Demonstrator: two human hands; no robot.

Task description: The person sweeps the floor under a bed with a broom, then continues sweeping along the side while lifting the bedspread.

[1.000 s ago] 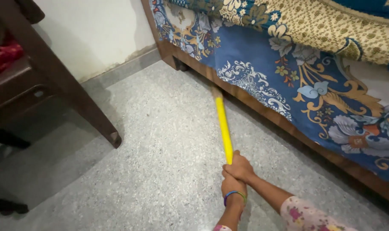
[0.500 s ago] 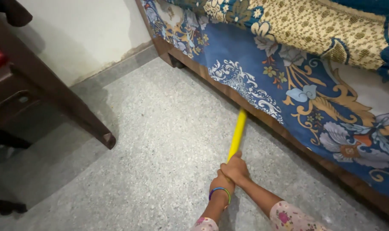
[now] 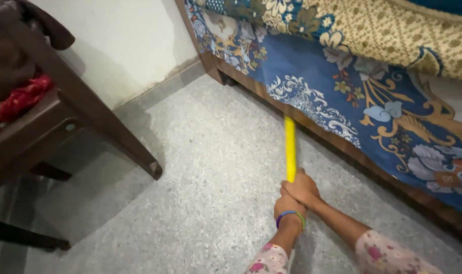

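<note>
Both hands grip yellow stick over speckled floor w/ bed beside.

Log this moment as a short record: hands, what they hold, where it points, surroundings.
left hand: wrapped on the near end of the stick, bangle on the wrist
right hand: grips the stick just ahead of the left
stick: yellow, far end hidden under the bed
bed: wooden frame, blue patterned sheet hanging over it
floor: grey speckled
chair: dark wood, left, with red cloth on the seat
</note>
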